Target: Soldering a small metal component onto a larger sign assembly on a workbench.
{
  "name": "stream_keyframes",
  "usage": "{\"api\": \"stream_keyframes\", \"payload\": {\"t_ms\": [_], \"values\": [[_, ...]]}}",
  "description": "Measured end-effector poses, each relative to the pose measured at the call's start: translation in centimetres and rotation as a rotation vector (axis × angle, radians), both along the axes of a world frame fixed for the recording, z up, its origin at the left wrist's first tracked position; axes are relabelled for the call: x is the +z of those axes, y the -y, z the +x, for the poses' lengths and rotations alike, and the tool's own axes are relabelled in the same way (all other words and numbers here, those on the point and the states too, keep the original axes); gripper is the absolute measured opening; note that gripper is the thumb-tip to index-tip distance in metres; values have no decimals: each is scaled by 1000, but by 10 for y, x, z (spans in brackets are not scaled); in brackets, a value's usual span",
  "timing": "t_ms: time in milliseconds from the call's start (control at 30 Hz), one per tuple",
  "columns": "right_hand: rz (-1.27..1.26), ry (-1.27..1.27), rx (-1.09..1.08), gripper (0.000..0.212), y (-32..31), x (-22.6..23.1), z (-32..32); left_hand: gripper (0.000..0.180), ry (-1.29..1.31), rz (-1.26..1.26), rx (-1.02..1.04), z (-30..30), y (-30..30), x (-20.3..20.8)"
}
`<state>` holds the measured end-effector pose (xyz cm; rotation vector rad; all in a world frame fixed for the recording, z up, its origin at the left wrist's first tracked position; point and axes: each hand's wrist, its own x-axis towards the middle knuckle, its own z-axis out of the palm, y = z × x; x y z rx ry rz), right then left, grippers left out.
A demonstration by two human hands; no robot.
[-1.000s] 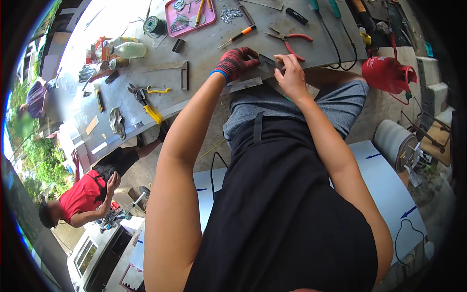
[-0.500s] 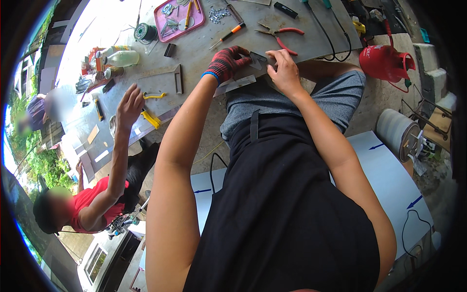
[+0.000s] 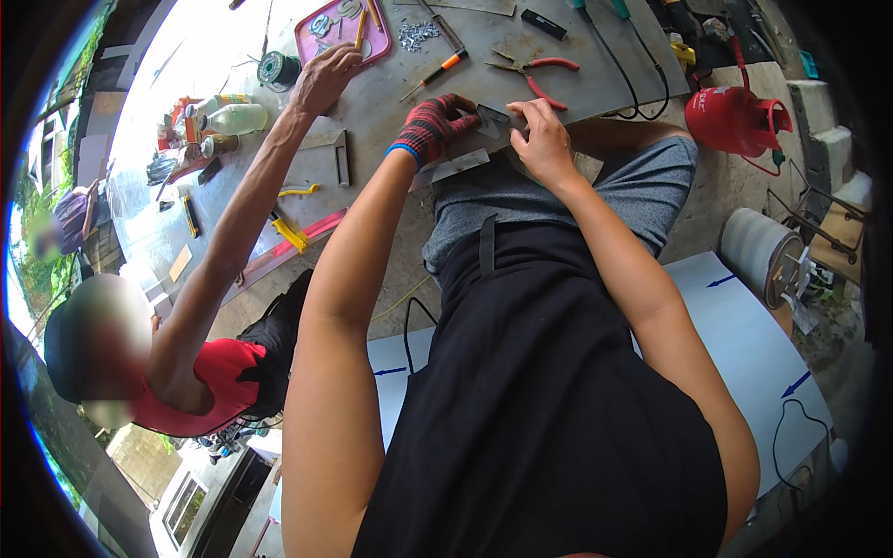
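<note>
At the near edge of the metal table, my left hand [image 3: 433,130], in a red-and-black striped glove, is closed on a small grey metal piece [image 3: 491,117]. Bare and with curled fingers, my right hand [image 3: 543,144] grips the piece's right end. Part of it is hidden by my fingers. Just below the glove, a flat metal strip [image 3: 460,166] lies along the table edge. Red-handled pliers [image 3: 535,65] rest with jaws apart beyond my right hand. An orange-and-black screwdriver [image 3: 437,72] lies beyond the glove.
A co-worker's hand [image 3: 327,76] reaches over the table beside a pink tray [image 3: 307,39] of small parts. Small screws [image 3: 417,35], a wire spool [image 3: 277,69], bottles [image 3: 234,118] and a yellow-handled tool [image 3: 290,232] lie around. A red gas cylinder [image 3: 730,119] stands at right.
The co-worker's arm has stretched from the table's left side up toward the pink tray, and their body has leaned in. My hands stay nearly in place at the metal piece.
</note>
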<state>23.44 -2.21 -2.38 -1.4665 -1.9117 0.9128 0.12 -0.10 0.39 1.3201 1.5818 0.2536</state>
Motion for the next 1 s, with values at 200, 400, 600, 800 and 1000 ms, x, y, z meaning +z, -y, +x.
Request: {"api": "stream_keyframes", "payload": {"t_ms": [200, 400, 600, 800, 1000], "values": [[5, 2, 1, 38, 0, 0, 0, 41, -22, 17, -28, -1, 0, -3], [16, 5, -1, 37, 0, 0, 0, 43, 4, 13, -14, -1, 0, -5], [-10, 16, -5, 37, -1, 1, -1, 44, -39, 18, -24, -1, -1, -5], [9, 3, 3, 37, -2, -2, -1, 45, -25, 41, -33, -2, -1, -4], [22, 8, -3, 37, 0, -1, 0, 39, -44, 47, -15, 2, 3, 5]]}}
